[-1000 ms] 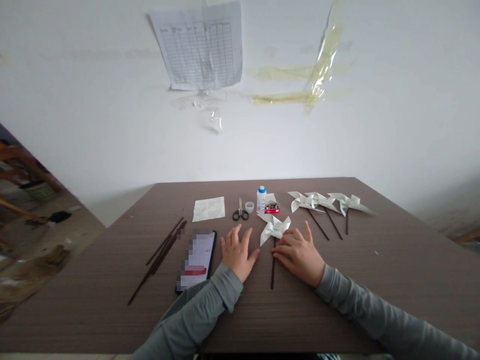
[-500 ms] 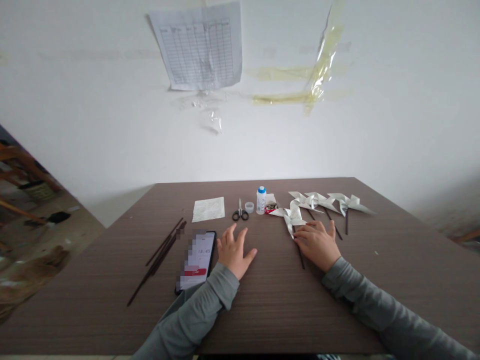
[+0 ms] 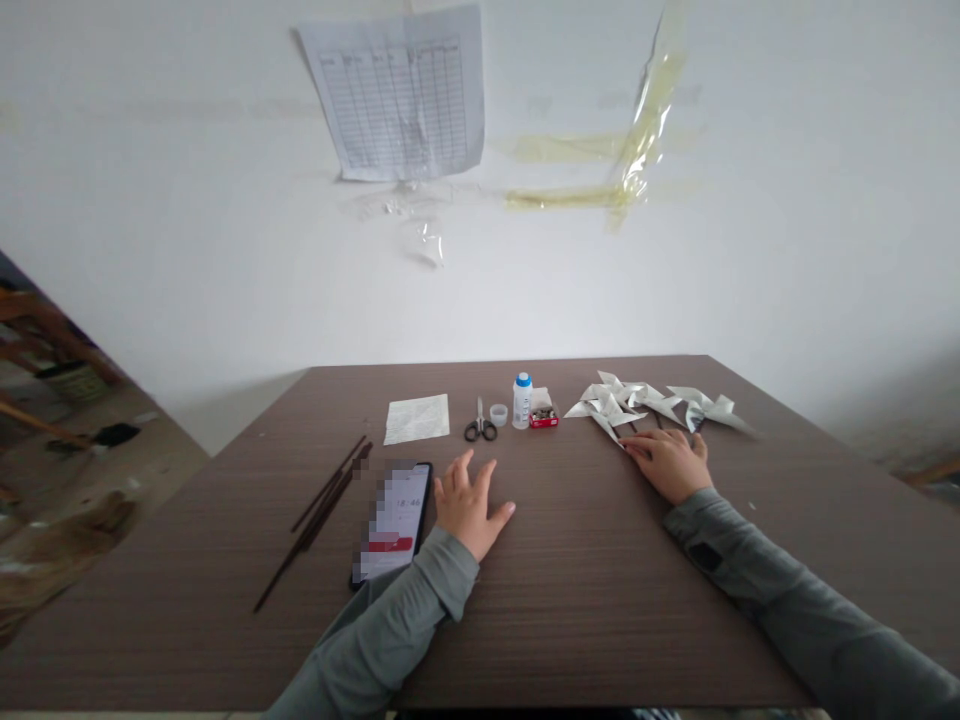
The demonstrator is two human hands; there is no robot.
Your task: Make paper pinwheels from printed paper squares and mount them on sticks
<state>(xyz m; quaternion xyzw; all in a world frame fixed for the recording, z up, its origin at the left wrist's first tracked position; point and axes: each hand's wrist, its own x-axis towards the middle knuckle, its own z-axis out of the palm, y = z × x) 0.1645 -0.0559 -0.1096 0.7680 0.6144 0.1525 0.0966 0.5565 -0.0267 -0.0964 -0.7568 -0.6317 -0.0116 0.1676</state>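
Note:
My right hand lies on the table at the far right, fingertips at the lowest point of a white paper pinwheel. Two more pinwheels crowd beside it, and their dark sticks are mostly hidden. I cannot tell whether a stick lies under my palm. My left hand rests flat with fingers spread, touching nothing but the wood, just right of a smartphone. Beyond it lie several loose dark sticks.
The brown wood-grain table also holds a paper sheet, black-handled scissors, a small cap, a blue-capped glue bottle and a red box of pins. Behind it stands a white wall; the table's far edge and corners bound the surface.
My right hand has slid up and to the right, pushing the pinwheel and its stick toward the other pinwheels. My left hand has stayed in place.

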